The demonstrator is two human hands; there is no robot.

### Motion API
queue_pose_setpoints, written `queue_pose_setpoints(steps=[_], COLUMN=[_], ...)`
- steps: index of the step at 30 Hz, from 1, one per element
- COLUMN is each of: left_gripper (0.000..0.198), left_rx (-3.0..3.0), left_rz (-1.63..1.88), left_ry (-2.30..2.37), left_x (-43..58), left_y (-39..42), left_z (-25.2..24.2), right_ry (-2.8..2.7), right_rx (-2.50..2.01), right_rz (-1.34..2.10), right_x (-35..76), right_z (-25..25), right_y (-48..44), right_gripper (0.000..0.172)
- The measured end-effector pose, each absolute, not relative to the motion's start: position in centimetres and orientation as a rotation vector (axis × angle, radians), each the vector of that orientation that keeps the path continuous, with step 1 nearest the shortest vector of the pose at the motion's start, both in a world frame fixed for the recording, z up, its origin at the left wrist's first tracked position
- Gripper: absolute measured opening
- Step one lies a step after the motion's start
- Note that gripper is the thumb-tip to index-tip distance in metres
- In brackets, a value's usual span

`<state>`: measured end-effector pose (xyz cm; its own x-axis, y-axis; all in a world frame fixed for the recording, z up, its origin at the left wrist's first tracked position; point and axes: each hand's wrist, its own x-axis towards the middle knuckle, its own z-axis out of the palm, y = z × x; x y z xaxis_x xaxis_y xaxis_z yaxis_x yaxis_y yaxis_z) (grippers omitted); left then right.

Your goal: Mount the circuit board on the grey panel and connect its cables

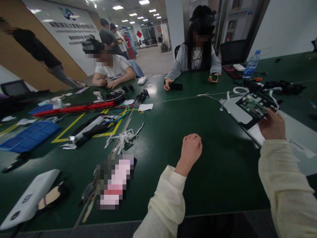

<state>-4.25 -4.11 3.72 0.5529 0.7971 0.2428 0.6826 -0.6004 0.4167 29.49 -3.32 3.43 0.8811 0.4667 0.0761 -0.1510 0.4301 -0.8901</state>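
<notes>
My right hand [272,125] grips the near right edge of a green circuit board [252,105] with black parts around it. The board is held tilted over a white panel [294,124], and a white cable [274,99] runs close to its right side. My left hand [190,150] is at the middle of the near table, back upward, with the fingers curled into a loose fist. Nothing shows sticking out of it; its palm is hidden. To its left lies a phone [116,181] with a blurred screen.
On the green table [218,185] lie white strip scraps [126,138], a blue tray [31,135], a white power bank [31,198] and red strips [76,107]. A water bottle [252,64] stands at the back right. Two people in headsets sit across, one holding a small board [213,78].
</notes>
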Motion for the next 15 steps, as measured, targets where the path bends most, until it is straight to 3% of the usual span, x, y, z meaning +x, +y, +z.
queue_pose_setpoints(steps=[5, 10, 15], left_gripper=[0.026, 0.030, 0.040], left_rx=[2.358, 2.099, 1.770], left_rz=[0.857, 1.218, 1.306], left_ry=[1.250, 1.354, 1.449], left_x=[-4.2, -4.6, -5.7], left_y=[-4.1, -3.3, -1.4], left_z=[4.5, 5.3, 4.0], right_ry=[-0.369, -0.585, -0.658], right_rx=[-0.942, -1.040, -1.043], right_rz=[0.907, 1.179, 1.385], right_x=[25.5, 20.6, 18.0], right_z=[2.9, 2.2, 1.5], right_y=[-3.1, -3.1, -3.3], right_gripper=[0.018, 0.030, 0.032])
